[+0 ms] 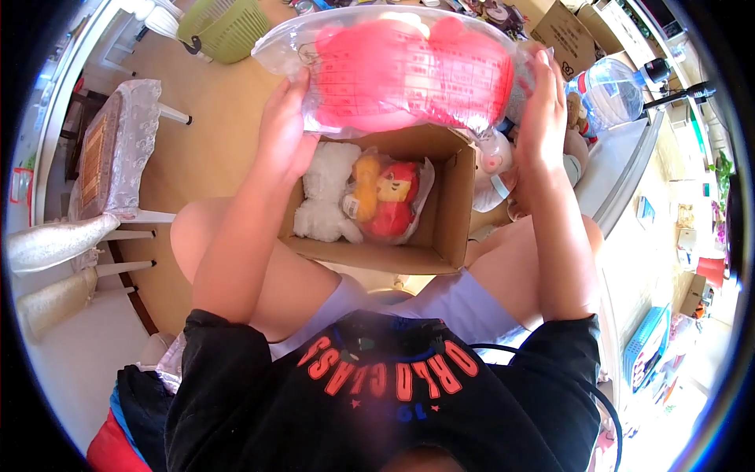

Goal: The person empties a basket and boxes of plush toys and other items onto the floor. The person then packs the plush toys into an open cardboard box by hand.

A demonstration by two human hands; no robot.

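Note:
A red plush toy in a clear plastic bag (413,75) is held up over the far side of an open cardboard box (452,212). My left hand (287,122) grips the bag's left end, and my right hand (544,114) holds its right end. Printed lines of text cover the bag. Inside the box, a fluffy white plush (326,193) lies at the left. Beside it is a bagged toy (393,200) in red and yellow. The box stands between the person's bent legs.
A green basket (222,30) stands at the far left, near a lace-covered stool (118,149). More plush toys (495,157) lie right of the box. A large clear bottle (609,94) and another cardboard box (565,38) are at the upper right.

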